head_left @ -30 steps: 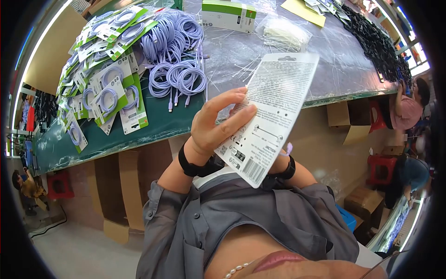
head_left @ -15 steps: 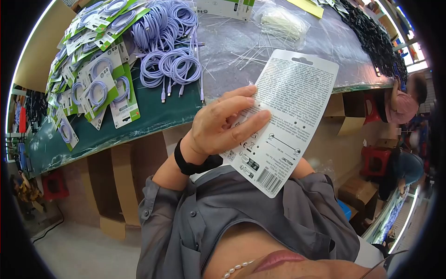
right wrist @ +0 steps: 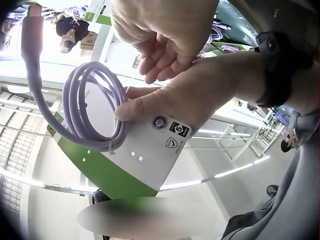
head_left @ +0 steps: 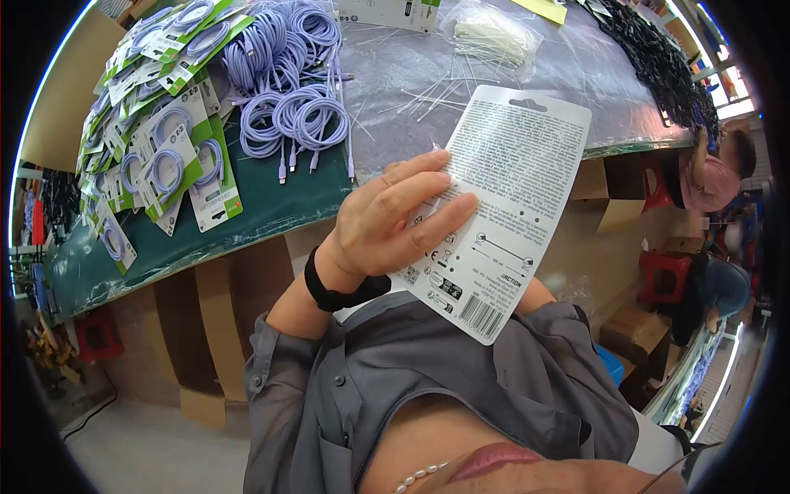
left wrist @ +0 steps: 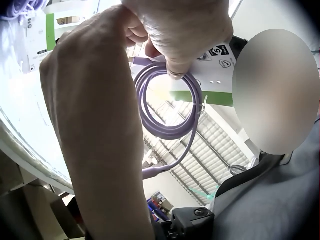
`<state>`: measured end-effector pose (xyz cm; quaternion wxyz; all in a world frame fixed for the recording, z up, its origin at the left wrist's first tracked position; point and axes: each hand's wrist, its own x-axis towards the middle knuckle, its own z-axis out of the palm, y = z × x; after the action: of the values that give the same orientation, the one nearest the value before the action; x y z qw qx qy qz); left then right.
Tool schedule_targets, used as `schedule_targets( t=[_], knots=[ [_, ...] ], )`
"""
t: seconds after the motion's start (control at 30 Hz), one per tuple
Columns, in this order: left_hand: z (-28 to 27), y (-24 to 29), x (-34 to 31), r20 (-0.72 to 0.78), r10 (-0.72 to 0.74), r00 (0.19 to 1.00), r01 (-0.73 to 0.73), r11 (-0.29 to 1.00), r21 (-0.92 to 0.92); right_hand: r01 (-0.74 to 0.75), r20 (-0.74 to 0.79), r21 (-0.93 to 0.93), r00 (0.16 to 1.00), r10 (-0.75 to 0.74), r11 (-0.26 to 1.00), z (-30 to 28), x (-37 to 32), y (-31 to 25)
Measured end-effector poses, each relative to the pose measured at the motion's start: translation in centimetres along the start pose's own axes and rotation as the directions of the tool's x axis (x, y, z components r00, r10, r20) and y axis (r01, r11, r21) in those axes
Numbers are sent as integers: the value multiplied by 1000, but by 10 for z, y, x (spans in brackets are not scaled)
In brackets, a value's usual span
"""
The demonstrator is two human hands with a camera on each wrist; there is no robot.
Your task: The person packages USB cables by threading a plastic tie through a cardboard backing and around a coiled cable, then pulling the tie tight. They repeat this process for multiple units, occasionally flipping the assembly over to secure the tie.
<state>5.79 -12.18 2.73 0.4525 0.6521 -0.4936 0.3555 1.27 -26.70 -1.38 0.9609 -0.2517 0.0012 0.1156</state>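
My left hand (head_left: 395,214) holds a white cardboard backing card (head_left: 510,181), its printed back with barcode facing up in the head view. The fingers lie across this back; in the right wrist view the left thumb (right wrist: 137,107) presses on the front, by a coiled lilac cable (right wrist: 75,105). A thin tie (right wrist: 112,146) goes round the coil, and one cable end hangs loose. My right hand (right wrist: 165,35) is hidden behind the card in the head view. Its fingers are curled close beside the left hand in the right wrist view; I cannot tell whether they pinch anything.
Carded lilac cables (head_left: 164,140) lie heaped at the table's left, beside loose cable coils (head_left: 288,107). Thin white ties (head_left: 428,95) lie scattered near a plastic bag of ties (head_left: 494,37). Black cables (head_left: 650,66) line the right edge. An open carton (head_left: 222,321) stands below the table.
Over the first half second the card moves right and appears larger, and the right wrist goes out of sight behind it. Since then the hands and card have hardly moved.
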Motion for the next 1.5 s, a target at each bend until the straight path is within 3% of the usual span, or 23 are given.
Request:
schedule_targets(
  t=[0.13, 0.2, 0.27, 0.3, 0.33, 0.37, 0.4, 0.43, 0.47, 0.5, 0.6, 0.67, 0.73, 0.77, 0.83, 0.87, 0.93, 1.07, 1.13, 1.17, 1.23, 1.33, 1.5],
  knots=[
    [3, -3, 0, -50, 18, 999, -14, 998, 68, -46, 20, 166, 999, 44, 985, 1, 6, 3],
    [3, -6, -1, -64, -119, 991, 118, 993, -14, -75, 37, 247, 997, 68, 966, 6, -7, 15],
    [8, -15, -7, -226, -275, 935, 282, 959, 1, -88, -38, 389, 993, 111, 917, -28, 5, 33],
    [10, -20, -14, -191, -413, 891, 443, 883, 155, 63, -27, 166, 998, -59, 984, -28, 4, 30],
    [12, -22, -20, -180, -545, 819, 573, 760, 308, 224, 23, -61, 974, -223, 973, -28, 3, 25],
    [17, -19, -25, -152, -879, 451, 741, 464, -485, 422, 136, -476, 902, -410, 771, -25, 1, 21],
    [23, -17, -24, -150, -881, 449, 745, 461, -482, 420, 132, -474, 903, -409, 774, -15, 3, 17],
    [30, -18, -22, -121, -933, 340, 663, 329, -673, 541, 278, -710, 803, -527, 451, -4, 7, 12],
    [34, -20, -21, -63, -969, 237, 533, 184, -826, 574, 454, -817, 690, -564, 46, 4, 11, 6],
    [38, -25, -30, -30, -971, 237, 500, 149, -853, 578, 563, -802, 644, -518, -152, 5, 16, -1],
    [36, -24, -30, 58, -965, 257, 411, 55, -910, 583, 621, -766, 563, -544, -271, 4, 36, -11],
    [35, -17, -32, 73, -961, 267, 438, 54, -897, 511, 596, -799, 607, -526, -315, 13, 35, -18],
    [33, -11, -35, 96, -955, 279, 464, 47, -884, 422, 615, -771, 687, -387, -477, 13, 38, -24],
    [33, -10, -38, 98, -954, 285, 483, 54, -874, 420, 614, -772, 686, -390, -477, 13, 37, -24],
    [34, -9, -41, 104, -953, 285, 503, 56, -863, 400, 459, -888, 800, -386, -227, 14, 34, -25],
    [35, -8, -42, 102, -949, 299, 528, 76, -846, 397, 455, -890, 802, -386, -224, 14, 33, -27],
    [36, -8, -44, 99, -945, 310, 554, 95, -827, 218, 88, -866, 952, -291, 450, 13, 33, -32],
    [38, -10, -43, 108, -951, 288, 521, 61, -852, 289, 91, -837, 911, -403, 465, 15, 31, -27],
    [39, -10, -45, 130, -955, 265, 491, 18, -871, 424, 408, -901, 750, -521, -95, 15, 31, -24],
    [40, -10, -47, 125, -956, 265, 483, 20, -875, 421, 403, -902, 751, -523, -92, 15, 30, -24],
    [40, -10, -50, 120, -957, 263, 478, 21, -878, 431, 579, -810, 694, -427, -398, 19, 29, -27],
    [41, -9, -51, 123, -957, 262, 486, 21, -874, 379, 525, -837, 759, -384, -394, 20, 30, -27],
    [42, -11, -52, 120, -955, 270, 486, 28, -874, 361, 533, -820, 765, -362, -445, 21, 29, -27]
  ],
)
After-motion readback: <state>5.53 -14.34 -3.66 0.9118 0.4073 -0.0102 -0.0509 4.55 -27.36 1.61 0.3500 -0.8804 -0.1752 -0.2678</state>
